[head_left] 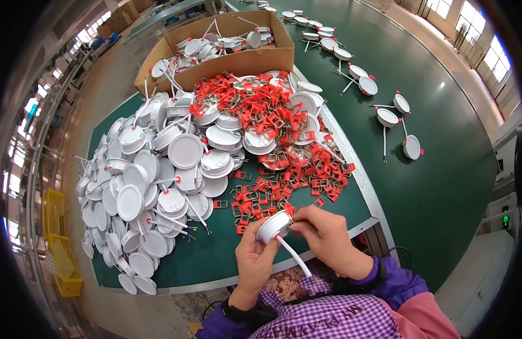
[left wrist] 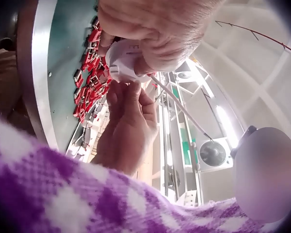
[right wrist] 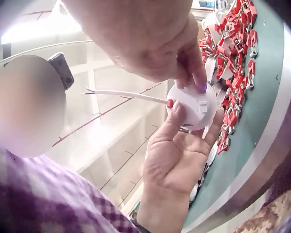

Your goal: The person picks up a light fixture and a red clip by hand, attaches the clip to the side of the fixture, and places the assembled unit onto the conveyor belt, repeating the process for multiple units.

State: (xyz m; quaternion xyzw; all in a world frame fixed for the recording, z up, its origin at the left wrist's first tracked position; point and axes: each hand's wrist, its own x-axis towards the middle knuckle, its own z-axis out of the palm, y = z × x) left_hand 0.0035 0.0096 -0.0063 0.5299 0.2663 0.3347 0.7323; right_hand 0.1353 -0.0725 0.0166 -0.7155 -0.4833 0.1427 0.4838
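A round white lamp (head_left: 274, 227) with a white cable is held above the table's front edge. My left hand (head_left: 254, 261) grips its rim, thumb beside the red cable grommet, as the right wrist view also shows on the lamp (right wrist: 196, 108). At the opposite side of the lamp (left wrist: 123, 60), my right hand (head_left: 327, 236) has thumb and fingers pinched at the edge; whatever small part lies between them is hidden. The cable (head_left: 295, 255) hangs down toward the checked apron. Just beyond the hands lies a pile of red clips with metal springs (head_left: 266, 195).
Many white lamps (head_left: 130, 202) are heaped on the left of the green table (head_left: 201, 270). Behind them stands a cardboard box (head_left: 227, 60) of lamps. To the right, lamps (head_left: 411, 147) lie in a line on a green surface (head_left: 441, 186) past a metal edge. Yellow crates (head_left: 63, 265) stand at left.
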